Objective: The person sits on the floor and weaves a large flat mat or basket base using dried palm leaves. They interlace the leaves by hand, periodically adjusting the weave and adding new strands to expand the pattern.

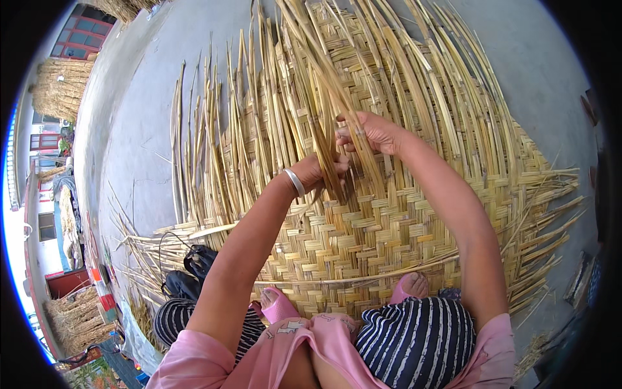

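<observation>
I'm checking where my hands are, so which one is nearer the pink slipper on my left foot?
Your left hand. It holds yellow strips ahead of the pink slipper; your right hand, also on strips, is farther forward and to the right.

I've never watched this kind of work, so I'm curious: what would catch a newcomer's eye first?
A large woven mat fills the middle, its loose strips fanning toward the top. Near its centre, the left fingers and right fingers hold raised strips. A silver bangle circles the left wrist.
</observation>
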`<state>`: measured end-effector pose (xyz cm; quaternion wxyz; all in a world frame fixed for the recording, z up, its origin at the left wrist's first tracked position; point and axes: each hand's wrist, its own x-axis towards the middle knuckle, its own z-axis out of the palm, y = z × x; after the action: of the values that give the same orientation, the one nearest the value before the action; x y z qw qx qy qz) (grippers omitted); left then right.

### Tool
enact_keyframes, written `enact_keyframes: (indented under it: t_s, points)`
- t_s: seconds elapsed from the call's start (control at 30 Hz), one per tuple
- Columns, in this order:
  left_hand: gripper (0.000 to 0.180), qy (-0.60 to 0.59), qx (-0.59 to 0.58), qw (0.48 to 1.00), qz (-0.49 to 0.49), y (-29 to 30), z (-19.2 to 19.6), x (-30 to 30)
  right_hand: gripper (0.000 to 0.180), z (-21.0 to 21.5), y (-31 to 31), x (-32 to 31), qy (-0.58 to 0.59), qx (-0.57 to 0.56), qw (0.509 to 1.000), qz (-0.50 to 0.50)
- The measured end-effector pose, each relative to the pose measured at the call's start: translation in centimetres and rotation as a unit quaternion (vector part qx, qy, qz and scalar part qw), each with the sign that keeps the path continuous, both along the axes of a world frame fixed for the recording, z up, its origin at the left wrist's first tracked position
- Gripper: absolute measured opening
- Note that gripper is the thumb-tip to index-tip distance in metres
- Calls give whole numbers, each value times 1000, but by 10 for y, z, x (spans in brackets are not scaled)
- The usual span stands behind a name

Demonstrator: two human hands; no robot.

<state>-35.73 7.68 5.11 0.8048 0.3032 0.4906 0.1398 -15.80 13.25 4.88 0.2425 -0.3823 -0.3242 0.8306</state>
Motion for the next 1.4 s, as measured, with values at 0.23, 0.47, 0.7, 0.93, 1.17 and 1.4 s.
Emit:
enact_keyframes:
  t_s: [0.23, 0.47, 0.7, 0.93, 1.17, 1.4]
  points:
    - [42, -4, 55, 972, -227, 15, 5, 5, 53, 5, 30, -10, 56, 53, 981, -180]
    - [25, 28, 44, 994, -93, 7, -17, -7, 28, -29, 32, 3, -259, 190, 908, -270]
    - [30, 223, 271, 931, -102, -1, -38, -17, 23, 18, -4, 16, -371, 393, 804, -251]
    - [21, 176, 242, 949, -97, 2, -53, -20, 37, 27, 13, 13, -473, 322, 810, -125]
    - [23, 152, 152, 971, -103, -7, -49, -31, 31, -21, -12, 27, -357, 187, 877, -262]
    - [22, 145, 101, 981, -81, -10, -12, -8, 30, 14, -28, 22, -420, 372, 807, -183]
